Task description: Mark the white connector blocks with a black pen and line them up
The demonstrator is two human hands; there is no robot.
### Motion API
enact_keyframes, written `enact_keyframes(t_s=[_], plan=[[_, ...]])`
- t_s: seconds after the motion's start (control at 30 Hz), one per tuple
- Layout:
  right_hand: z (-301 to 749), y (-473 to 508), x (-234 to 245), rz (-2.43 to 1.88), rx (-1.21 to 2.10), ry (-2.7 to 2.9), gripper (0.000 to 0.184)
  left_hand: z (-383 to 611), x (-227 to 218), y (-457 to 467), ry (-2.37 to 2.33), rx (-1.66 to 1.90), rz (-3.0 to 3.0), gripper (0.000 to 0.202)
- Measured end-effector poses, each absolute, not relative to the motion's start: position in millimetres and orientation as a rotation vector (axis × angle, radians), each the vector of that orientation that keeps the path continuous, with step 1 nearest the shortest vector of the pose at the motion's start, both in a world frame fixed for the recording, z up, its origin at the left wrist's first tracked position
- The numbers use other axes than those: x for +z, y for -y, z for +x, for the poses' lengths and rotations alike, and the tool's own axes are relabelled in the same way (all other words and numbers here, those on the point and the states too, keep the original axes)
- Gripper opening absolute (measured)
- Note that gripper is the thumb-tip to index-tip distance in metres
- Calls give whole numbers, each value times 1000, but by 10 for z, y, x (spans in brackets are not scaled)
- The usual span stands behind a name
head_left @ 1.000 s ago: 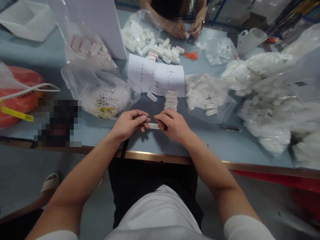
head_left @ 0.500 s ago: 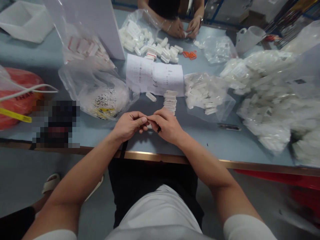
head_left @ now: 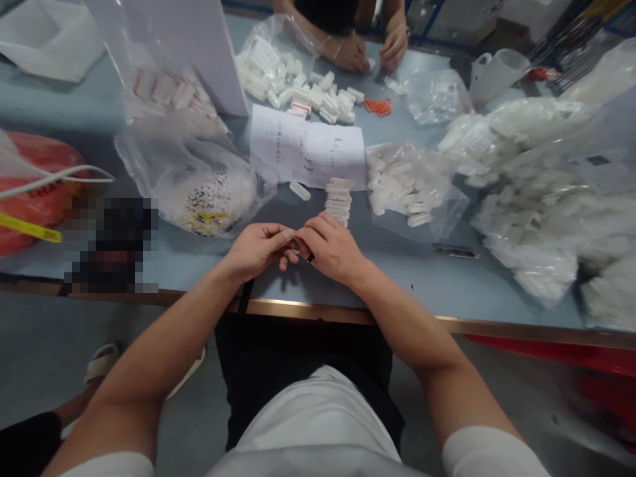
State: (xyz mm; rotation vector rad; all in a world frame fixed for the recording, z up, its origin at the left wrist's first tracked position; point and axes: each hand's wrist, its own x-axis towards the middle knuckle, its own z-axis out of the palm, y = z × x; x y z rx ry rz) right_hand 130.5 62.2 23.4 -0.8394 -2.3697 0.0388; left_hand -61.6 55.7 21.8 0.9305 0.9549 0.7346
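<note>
My left hand [head_left: 262, 250] and my right hand [head_left: 332, 249] meet over the near part of the table, their fingertips pinched together. Whatever they hold between them is too small and too covered to make out. A dark ring sits on a finger of my right hand. Just beyond the right hand runs a column of small white plastic pieces [head_left: 338, 197], laid side by side. One more white plastic piece [head_left: 300, 191] lies alone to the left of that column, near the printed sheets [head_left: 308, 147].
An open clear bag [head_left: 209, 199] with small black-and-white and yellow bits stands left. A bag of white pieces [head_left: 397, 185] lies right, near a utility knife [head_left: 456, 251]. Larger bags [head_left: 531, 218] fill the far right. Opposite, a co-worker's hands [head_left: 355, 54] work near white parts [head_left: 298, 83].
The white piece that showed under my fingertips is now out of sight, and my fingers have shifted slightly. Across the table, the co-worker's hands have moved apart.
</note>
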Motion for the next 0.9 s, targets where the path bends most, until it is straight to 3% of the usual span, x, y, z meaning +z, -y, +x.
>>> enact_keyframes(t_s=[0.27,0.9], plan=[[1525,-679,324,-812,263,2447,18,-629,301,-549,-1090,865,844,37],[1525,-632,385,-818,135,2828,15,-629,306,-544,-1109,872,860,40]])
